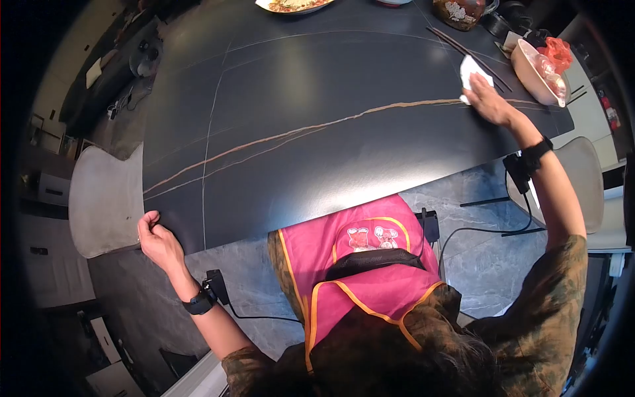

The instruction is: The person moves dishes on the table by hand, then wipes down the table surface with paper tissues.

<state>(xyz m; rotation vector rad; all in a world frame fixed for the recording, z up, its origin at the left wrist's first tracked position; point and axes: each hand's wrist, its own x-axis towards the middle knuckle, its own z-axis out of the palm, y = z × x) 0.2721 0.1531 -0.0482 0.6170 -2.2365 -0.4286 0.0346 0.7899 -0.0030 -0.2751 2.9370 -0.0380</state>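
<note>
Clock read with 12 = away from the wearer. Key relation: white, soft-looking cloth or tissue (467, 68) sits at 11 o'clock of the right hand (488, 99), partly under its fingers, on the dark stone-look tabletop (278, 86). Long axis roughly 12-to-6. Right hand is the near one, in contact: fingers close together, laid over the cloth; can't tell if any of it is pinched underneath. Left hand (161, 245) is well apart, at 8 o'clock from the cloth, at the tabletop's near corner, fingers curled; can't tell if they grip the edge.

Pair of thin dark sticks (486, 69) just beside the cloth at 1 o'clock, running 10-to-4. Pale pink plastic basin (527, 76) at 2 o'clock of the right hand.

Cloth looks: plain white, crumpled, irregular outline, no stains I can make out.
</note>
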